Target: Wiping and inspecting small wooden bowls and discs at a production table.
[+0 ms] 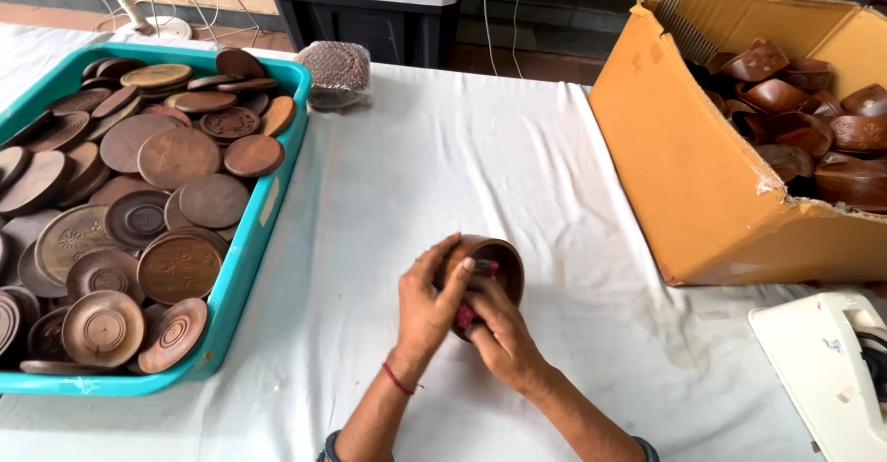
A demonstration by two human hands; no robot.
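Observation:
My left hand (427, 301) grips the near side of a small round dark brown wooden bowl (500, 260), tilted so its mouth faces away from me, just above the white tablecloth (443, 148). My right hand (499, 337) presses a small reddish cloth or pad (469, 315) against the bowl's rim and inside. A red thread is tied around my left wrist. Part of the bowl is hidden behind my fingers.
A teal plastic tub (251, 240) at the left holds several round wooden lids and discs. An open cardboard box (684, 157) at the right holds several brown wooden bowls. A clear bag of small brown pieces (338, 72) lies at the back. A white device (827, 370) sits near right.

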